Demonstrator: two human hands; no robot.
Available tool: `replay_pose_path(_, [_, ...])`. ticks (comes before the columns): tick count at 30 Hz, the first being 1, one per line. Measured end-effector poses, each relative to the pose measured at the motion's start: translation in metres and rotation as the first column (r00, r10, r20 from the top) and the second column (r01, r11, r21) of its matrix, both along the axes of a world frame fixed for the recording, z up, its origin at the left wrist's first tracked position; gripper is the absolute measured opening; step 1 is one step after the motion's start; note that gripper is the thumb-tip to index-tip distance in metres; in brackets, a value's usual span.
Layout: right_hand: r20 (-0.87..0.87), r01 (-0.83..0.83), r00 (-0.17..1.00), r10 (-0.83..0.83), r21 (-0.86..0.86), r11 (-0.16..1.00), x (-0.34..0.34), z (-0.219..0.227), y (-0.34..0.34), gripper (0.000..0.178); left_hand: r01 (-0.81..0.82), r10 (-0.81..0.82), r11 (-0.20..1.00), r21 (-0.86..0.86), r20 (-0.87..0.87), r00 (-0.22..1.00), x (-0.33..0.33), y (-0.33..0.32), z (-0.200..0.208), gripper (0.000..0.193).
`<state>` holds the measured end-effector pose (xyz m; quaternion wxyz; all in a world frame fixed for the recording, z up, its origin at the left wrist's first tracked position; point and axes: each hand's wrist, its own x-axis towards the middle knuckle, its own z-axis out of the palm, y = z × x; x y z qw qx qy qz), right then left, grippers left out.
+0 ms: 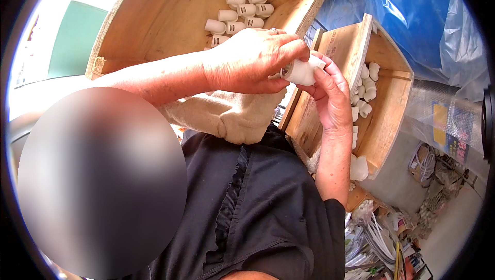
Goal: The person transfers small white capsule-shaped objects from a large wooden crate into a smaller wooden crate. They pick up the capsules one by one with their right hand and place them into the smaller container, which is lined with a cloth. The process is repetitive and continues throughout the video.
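A white plastic pipe elbow (pixel 301 73) is held up between my two hands, above the gap between two wooden boxes. Its open end, with a dark metallic-looking ring inside, faces my left hand (pixel 252 59). The fingers of that hand are closed around this end, and a ring sits on one of them. My right hand (pixel 331 92) grips the other side, thumb laid on the white body. Several similar white elbows (pixel 246 9) with dark labels stand in rows in the large wooden box (pixel 165 17) beyond my left hand.
At the right, a smaller wooden box (pixel 389 120) contains several loose white fittings (pixel 368 87). A beige cloth (pixel 227 115) lies below my left forearm. Blue plastic sheeting (pixel 397 12) hangs at the far right. Bundled tubing (pixel 379 236) lies at the lower right.
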<state>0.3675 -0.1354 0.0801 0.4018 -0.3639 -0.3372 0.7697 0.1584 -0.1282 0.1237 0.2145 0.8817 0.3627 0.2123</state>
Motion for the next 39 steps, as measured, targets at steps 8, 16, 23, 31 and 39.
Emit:
replay_pose_path(8, [0.071,0.000,0.997,0.000,0.001,1.000,0.0015,-0.0035,0.0016,0.043,-0.004,0.004,1.000,-0.013,0.010,1.000,-0.0014,-0.0002,0.0019,0.043])
replay_pose_path(16, [0.068,0.005,0.998,-0.006,0.013,1.000,-0.0014,0.0009,-0.0005,0.047,0.024,-0.025,1.000,0.013,0.032,0.999,-0.0010,0.0007,-0.0023,0.044])
replay_pose_path(23, [0.072,-0.023,0.997,0.022,0.013,1.000,-0.0025,0.0019,-0.0020,0.047,0.047,-0.045,0.996,0.073,-0.026,0.999,-0.0028,0.0024,0.0011,0.045])
replay_pose_path(31, [0.085,-0.041,0.996,0.041,0.003,0.999,-0.0022,0.0000,0.0000,0.046,0.035,-0.034,0.993,0.113,-0.005,0.999,-0.0034,0.0042,-0.0020,0.042])
replay_pose_path(39, [0.085,-0.054,0.995,0.054,-0.006,0.999,-0.0007,0.0005,0.0011,0.045,0.011,-0.008,0.995,0.095,-0.031,0.999,-0.0040,0.0033,-0.0006,0.043])
